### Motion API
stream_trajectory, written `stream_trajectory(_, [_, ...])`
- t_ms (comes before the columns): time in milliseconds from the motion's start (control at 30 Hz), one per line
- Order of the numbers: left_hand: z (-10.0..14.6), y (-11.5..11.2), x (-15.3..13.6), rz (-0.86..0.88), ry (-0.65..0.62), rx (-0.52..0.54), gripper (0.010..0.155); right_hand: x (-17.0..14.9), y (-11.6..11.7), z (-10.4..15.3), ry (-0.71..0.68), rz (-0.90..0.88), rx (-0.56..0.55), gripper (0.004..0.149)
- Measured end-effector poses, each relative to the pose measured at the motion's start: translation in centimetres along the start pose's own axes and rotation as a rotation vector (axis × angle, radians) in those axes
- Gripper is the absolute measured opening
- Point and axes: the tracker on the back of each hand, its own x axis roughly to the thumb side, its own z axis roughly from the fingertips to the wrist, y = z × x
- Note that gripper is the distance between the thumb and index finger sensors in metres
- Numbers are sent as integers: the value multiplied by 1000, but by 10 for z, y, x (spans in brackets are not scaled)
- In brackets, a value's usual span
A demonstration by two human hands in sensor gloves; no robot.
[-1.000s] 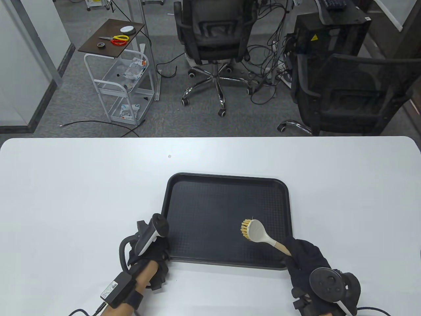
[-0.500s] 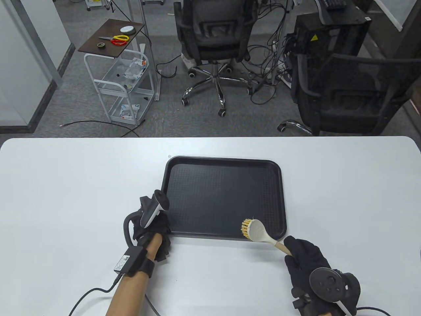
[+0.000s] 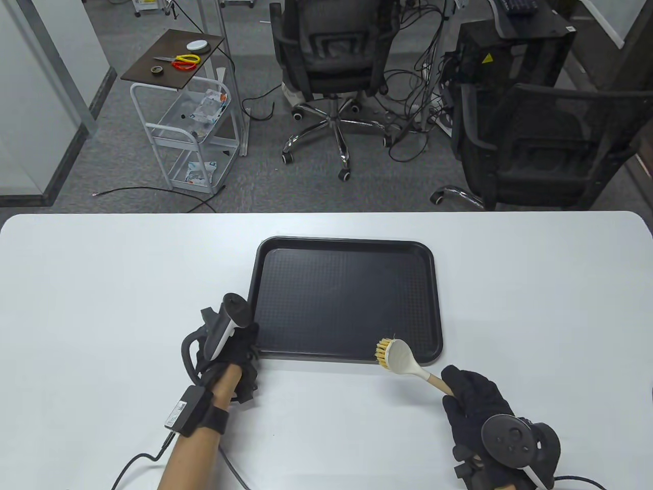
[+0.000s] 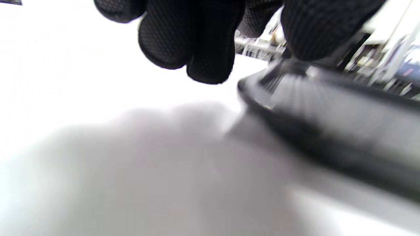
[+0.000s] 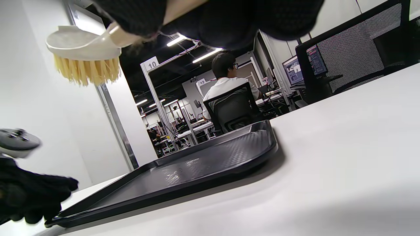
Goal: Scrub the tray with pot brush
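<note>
A black textured tray (image 3: 342,301) lies flat on the white table (image 3: 102,286). My left hand (image 3: 240,347) holds its near-left corner. In the left wrist view my gloved fingers (image 4: 197,42) hang beside the blurred tray rim (image 4: 328,108), with one digit over the rim. My right hand (image 3: 474,403) grips the wooden handle of a pot brush (image 3: 395,356). Its white head and yellow bristles hover over the tray's near-right corner. In the right wrist view the brush (image 5: 83,46) is raised above the tray (image 5: 197,167), bristles down, not touching it.
The tray lies mid-table, with bare white table on both sides and in front of it. Office chairs (image 3: 331,56), a small cart (image 3: 189,127) and cables stand on the floor beyond the table's far edge.
The tray has slid away from me toward the table's far edge, with my left hand moving along at its near-left corner. My right hand and the brush have stayed almost still.
</note>
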Motion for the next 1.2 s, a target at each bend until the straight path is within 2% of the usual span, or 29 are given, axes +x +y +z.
stream_trajectory(67, [21,23,-6,72,-93,58,76,-1,1,-1,2,-5,10,55])
stream_trajectory(167, [51,43,-17,178,-225,146,78,-1,2,-1,2,8,8,55])
stream_trajectory(233, [69,47,-26,211,-295,128,80,-2,4,-2,8,22,8,55])
stream_trajectory(333, [86,41,-36,236,-375,120,81,-3,5,-2,12,29,10,55])
stream_trajectory(433, [95,29,-41,237,-437,66,81,-3,6,-3,18,35,11,55])
stream_trajectory(567, [99,17,-41,218,-459,10,83,-4,8,-5,33,50,-3,55])
stream_trajectory(767, [100,16,-37,220,-481,32,83,18,13,-14,-42,47,74,55])
stream_trajectory(933, [99,16,-38,230,-467,42,82,51,39,-36,-113,105,202,53])
stream_trajectory(1033, [99,16,-40,239,-466,44,82,65,67,-53,-134,119,323,53])
stream_trajectory(1200, [99,16,-40,240,-468,40,82,75,111,-67,-155,183,437,52])
